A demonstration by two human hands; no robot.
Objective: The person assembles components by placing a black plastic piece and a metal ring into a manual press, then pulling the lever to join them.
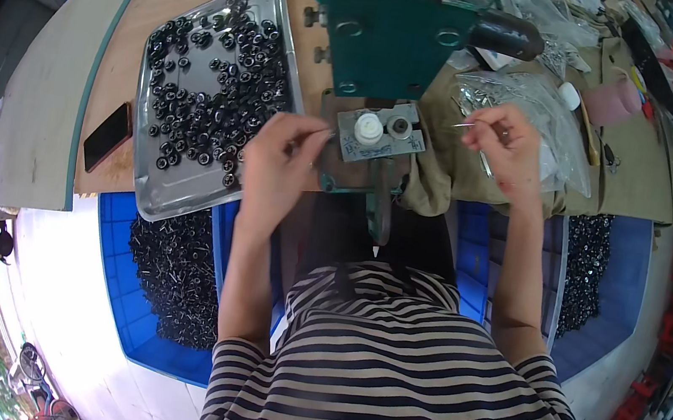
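Centre-right, the right hand [511, 152] pinches a slim, straight, silvery pin [461, 125]; centre-left, the left hand [275, 170] curls, its grip unclear from here.

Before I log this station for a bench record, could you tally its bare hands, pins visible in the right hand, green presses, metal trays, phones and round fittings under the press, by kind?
Hands: 2 (left hand, right hand)
Held pin: 1
Green press: 1
Metal tray: 1
Phone: 1
Round fittings: 2 (white fitting, grey fitting)
Total: 8
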